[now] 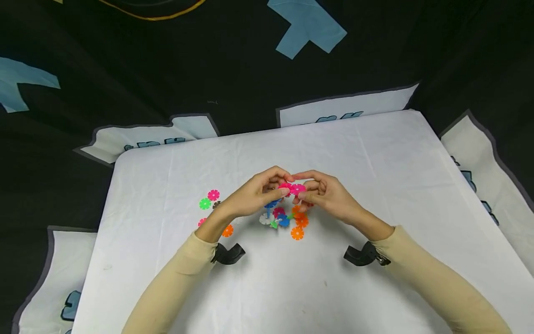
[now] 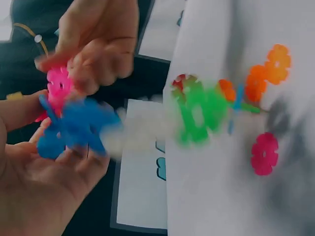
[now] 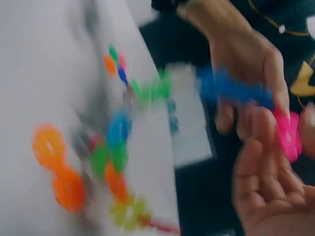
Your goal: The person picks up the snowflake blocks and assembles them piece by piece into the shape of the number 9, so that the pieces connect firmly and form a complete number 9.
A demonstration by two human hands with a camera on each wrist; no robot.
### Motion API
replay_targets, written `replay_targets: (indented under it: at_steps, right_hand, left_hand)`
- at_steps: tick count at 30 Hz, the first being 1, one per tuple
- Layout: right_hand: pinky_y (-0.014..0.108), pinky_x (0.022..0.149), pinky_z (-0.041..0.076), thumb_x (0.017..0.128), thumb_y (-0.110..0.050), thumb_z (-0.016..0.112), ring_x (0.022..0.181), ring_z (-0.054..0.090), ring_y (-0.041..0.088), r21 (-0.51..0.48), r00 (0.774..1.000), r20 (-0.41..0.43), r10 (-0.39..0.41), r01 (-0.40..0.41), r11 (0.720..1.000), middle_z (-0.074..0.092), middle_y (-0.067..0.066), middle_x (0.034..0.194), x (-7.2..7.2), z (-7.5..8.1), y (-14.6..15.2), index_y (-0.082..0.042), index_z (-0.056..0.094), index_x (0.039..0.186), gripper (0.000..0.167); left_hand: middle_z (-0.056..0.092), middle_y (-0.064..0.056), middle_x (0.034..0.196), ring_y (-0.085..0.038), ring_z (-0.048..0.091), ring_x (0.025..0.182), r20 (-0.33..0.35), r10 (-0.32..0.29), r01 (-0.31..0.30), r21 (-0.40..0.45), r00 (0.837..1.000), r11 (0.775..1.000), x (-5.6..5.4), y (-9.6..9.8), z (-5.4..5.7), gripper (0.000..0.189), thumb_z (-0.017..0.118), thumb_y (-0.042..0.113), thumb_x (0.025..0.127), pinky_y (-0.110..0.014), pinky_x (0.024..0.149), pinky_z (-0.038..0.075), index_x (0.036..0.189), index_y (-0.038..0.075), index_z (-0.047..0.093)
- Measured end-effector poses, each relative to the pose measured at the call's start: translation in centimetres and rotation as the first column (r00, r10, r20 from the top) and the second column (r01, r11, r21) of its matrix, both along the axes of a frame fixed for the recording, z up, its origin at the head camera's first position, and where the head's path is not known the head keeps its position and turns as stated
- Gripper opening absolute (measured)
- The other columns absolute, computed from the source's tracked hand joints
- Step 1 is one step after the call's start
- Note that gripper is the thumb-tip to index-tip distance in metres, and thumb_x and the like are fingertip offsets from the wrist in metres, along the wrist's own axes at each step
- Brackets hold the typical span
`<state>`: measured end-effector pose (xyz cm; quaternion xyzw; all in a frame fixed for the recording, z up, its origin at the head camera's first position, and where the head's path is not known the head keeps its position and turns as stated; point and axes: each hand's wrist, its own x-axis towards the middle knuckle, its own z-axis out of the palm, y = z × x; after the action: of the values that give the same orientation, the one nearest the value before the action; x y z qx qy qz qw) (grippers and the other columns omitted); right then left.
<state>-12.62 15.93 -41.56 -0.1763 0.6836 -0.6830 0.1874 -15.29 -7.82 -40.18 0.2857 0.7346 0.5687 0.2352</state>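
Over the middle of the white table, both hands meet at a pair of bright pink notched plastic discs. My left hand (image 1: 250, 195) pinches the left pink disc (image 1: 285, 186) between thumb and fingers. The right pink disc (image 1: 298, 189) is pinched in my right hand (image 1: 333, 197), against its neighbour. From the left hand a linked chain hangs towards the table: blue discs (image 2: 91, 125), then a blurred white disc (image 2: 142, 130) and a green disc (image 2: 199, 113). Fingers hide part of the pink discs.
Beneath the hands lie orange discs (image 1: 297, 233) and a dark pink disc (image 2: 265, 153). Left of them, partly behind the left forearm, are a pink disc (image 1: 213, 195), a green disc (image 1: 205, 203) and an orange disc (image 1: 227, 230). Dark curtain (image 1: 233, 69) surrounds the white table (image 1: 292, 297).
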Motion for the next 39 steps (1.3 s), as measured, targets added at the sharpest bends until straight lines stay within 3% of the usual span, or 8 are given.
replay_targets:
  at_steps: [4,10,14,17,20,24,32,39]
  right_hand:
    - [0.026,0.066,0.055,0.093,-0.002,0.064,0.071,0.061,0.018,0.070,0.983,-0.174,-0.054,0.067,0.995,0.066,0.004,0.090,-1.1,-0.5,2.0,0.002,0.045,0.137,0.048]
    - [0.021,0.062,0.046,0.083,0.000,0.075,0.070,0.054,0.010,0.297,0.889,-0.456,-0.040,0.195,0.935,0.062,0.001,0.081,-1.7,-3.9,4.0,-0.003,0.067,0.104,0.023]
    - [0.023,0.063,0.047,0.081,-0.007,0.079,0.071,0.053,0.009,0.443,0.889,-0.423,0.174,0.035,0.896,0.062,-0.003,0.080,-1.3,-6.4,3.3,-0.005,0.067,0.103,0.025]
    - [0.026,0.069,0.048,0.081,-0.022,0.081,0.076,0.054,0.012,0.578,0.863,-0.376,0.337,-0.066,0.814,0.062,-0.003,0.086,-0.7,-7.5,2.1,-0.007,0.067,0.109,0.034]
    - [0.032,0.082,0.050,0.080,-0.033,0.082,0.090,0.058,0.015,0.694,0.808,-0.389,0.441,-0.058,0.718,0.064,-0.002,0.100,-0.1,-8.1,1.3,-0.012,0.068,0.115,0.043]
    - [0.039,0.092,0.048,0.080,-0.032,0.081,0.102,0.059,0.017,0.742,0.766,-0.433,0.475,0.004,0.670,0.066,-0.003,0.111,0.5,-8.3,0.9,-0.017,0.070,0.112,0.037]
    - [0.033,0.082,0.048,0.081,-0.026,0.081,0.080,0.050,0.011,0.750,0.792,-0.427,0.437,0.039,0.661,0.062,-0.003,0.096,0.9,-8.1,1.1,-0.013,0.067,0.104,0.030]
    - [0.021,0.059,0.040,0.079,-0.026,0.083,0.065,0.043,0.008,0.730,0.854,-0.393,0.341,0.065,0.680,0.049,-0.002,0.080,0.9,-8.2,1.8,-0.008,0.058,0.098,0.036]
  left_hand:
    - [0.063,-0.012,0.109,-0.026,0.058,0.083,0.056,-0.033,0.033,0.004,0.998,0.999,-0.6,-0.9,0.0,0.029,0.048,0.008,0.101,-0.027,0.077,0.049,0.129,0.005,0.057]
    - [0.057,-0.009,0.080,-0.023,0.051,0.070,0.151,-0.033,0.033,0.004,0.988,0.999,-1.0,-2.0,-0.1,0.031,0.049,0.013,0.100,-0.027,0.069,0.046,0.128,0.005,0.060]
    - [0.068,-0.001,0.092,-0.024,0.058,0.076,0.120,-0.051,0.052,-0.013,0.992,0.999,-0.8,-2.1,-0.1,0.033,0.060,0.013,0.095,-0.027,0.075,0.050,0.127,0.007,0.063]
    - [0.071,0.000,0.112,-0.022,0.064,0.092,0.071,-0.061,0.064,-0.042,0.996,0.997,-0.6,-2.1,-0.1,0.033,0.069,0.013,0.091,-0.031,0.085,0.053,0.124,0.009,0.066]
    - [0.069,-0.003,0.119,-0.019,0.064,0.103,0.021,-0.071,0.072,-0.062,0.997,0.996,-0.4,-2.0,-0.1,0.032,0.072,0.012,0.089,-0.035,0.092,0.053,0.121,0.009,0.068]
    - [0.068,-0.004,0.121,-0.018,0.063,0.106,-0.019,-0.084,0.083,-0.053,0.996,0.995,-0.3,-1.8,0.1,0.032,0.072,0.010,0.088,-0.033,0.093,0.053,0.120,0.009,0.068]
    - [0.068,-0.003,0.119,-0.018,0.063,0.104,-0.033,-0.116,0.115,-0.018,0.993,0.993,0.1,-1.7,0.6,0.033,0.073,0.011,0.088,-0.031,0.091,0.053,0.120,0.009,0.067]
    - [0.068,0.002,0.118,-0.018,0.054,0.083,-0.068,-0.101,0.098,-0.059,0.993,0.993,0.2,-1.7,0.8,0.036,0.074,0.013,0.087,-0.023,0.057,0.036,0.122,0.012,0.066]
